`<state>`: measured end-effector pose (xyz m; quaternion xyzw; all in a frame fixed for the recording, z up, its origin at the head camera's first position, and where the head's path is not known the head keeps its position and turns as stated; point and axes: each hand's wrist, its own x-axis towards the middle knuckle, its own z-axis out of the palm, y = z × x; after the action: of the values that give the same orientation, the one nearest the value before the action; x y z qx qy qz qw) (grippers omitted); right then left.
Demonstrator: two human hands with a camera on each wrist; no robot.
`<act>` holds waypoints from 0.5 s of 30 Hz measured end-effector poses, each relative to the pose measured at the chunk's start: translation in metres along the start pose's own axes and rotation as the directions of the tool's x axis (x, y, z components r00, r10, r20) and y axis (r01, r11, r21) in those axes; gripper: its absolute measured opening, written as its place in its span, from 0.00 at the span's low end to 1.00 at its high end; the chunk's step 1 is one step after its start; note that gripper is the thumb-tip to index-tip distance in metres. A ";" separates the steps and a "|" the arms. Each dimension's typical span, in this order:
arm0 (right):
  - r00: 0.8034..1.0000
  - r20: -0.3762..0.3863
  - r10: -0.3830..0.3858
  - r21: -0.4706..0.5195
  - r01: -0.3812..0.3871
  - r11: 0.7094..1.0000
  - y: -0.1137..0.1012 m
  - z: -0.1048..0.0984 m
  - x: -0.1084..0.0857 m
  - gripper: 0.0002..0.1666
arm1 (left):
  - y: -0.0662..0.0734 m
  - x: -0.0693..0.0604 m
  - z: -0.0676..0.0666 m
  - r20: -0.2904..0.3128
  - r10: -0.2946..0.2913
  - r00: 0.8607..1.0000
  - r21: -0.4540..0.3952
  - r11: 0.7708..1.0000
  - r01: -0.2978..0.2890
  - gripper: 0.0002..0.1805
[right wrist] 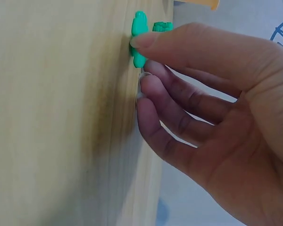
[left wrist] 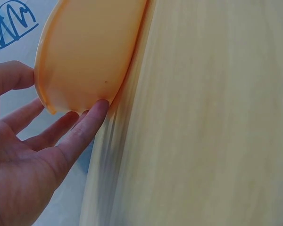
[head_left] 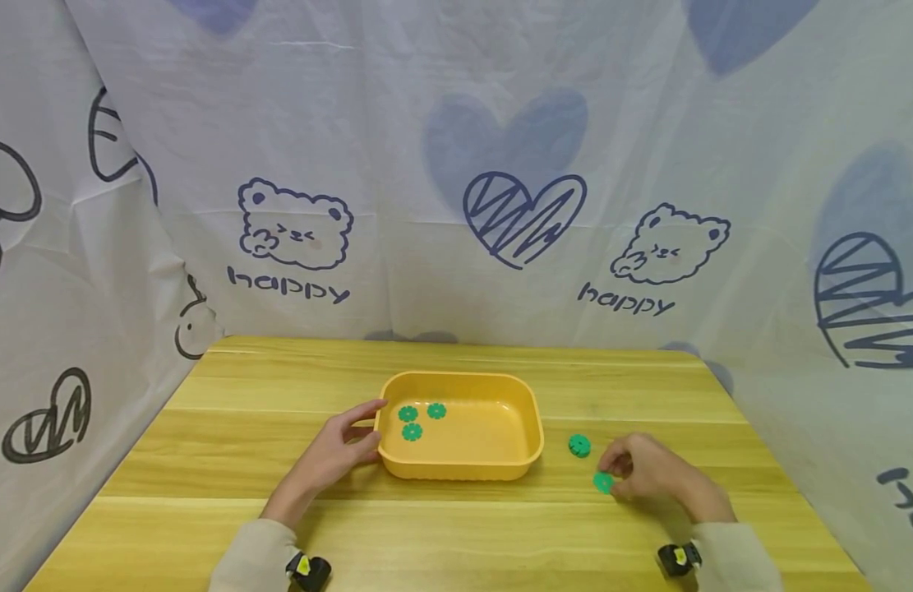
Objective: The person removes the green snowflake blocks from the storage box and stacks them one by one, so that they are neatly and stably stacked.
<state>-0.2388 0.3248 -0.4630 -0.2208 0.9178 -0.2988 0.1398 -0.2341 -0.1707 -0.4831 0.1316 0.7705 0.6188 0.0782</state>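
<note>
Disc [head_left: 601,483], green with a notched rim, is in my right hand [head_left: 654,473] at 4 o'clock from the yellow tray [head_left: 463,471] — can't tell if it's touching the bench [head_left: 500,534] or just off it. Right thumb and fingertips are closed in a light pinch on its 3 o'clock edge, other fingers curled loosely round nothing. Left hand [head_left: 341,444] is spread fairly wide, fingers a little bent, tips resting on the tray's 9 o'clock end; steadying, I'd say, not clamping.

Handling, my read: thin plastic, very light, stiff, hard to break. Flat faces probably slick, notches give better bite. Fingertips only, near one edge; squeeze hard and it could flick out. Flat on wood, it likely needs a nail under the rim.

Green stack [head_left: 579,445] sits at 11 o'clock from the pinched disc, near it: could slide apart, so take the top one by the rim. Three more discs [head_left: 412,432] lie in the tray toward 9 and 10 o'clock. Tray looks light and stiff — would skid if bumped, so hold it by end wall and rim.
</note>
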 end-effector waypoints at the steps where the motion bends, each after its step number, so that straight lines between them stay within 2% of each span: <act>1: 1.000 0.001 0.001 0.005 -0.001 1.000 0.000 0.000 0.000 0.14 | 0.000 0.000 0.000 -0.001 -0.001 1.000 -0.002 1.000 0.001 0.30; 10: 1.000 -0.014 0.010 0.007 -0.010 1.000 0.003 0.002 0.002 0.11 | 0.000 0.001 0.000 -0.005 -0.008 1.000 -0.004 1.000 0.008 0.30; 15: 0.999 -0.049 0.015 -0.013 -0.015 1.000 0.003 0.002 0.003 0.12 | 0.000 0.001 0.000 -0.002 -0.008 1.000 -0.008 1.000 0.008 0.30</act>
<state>-0.2419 0.3243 -0.4672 -0.2075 0.9246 -0.2969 0.1178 -0.2348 -0.1707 -0.4831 0.1275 0.7686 0.6217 0.0805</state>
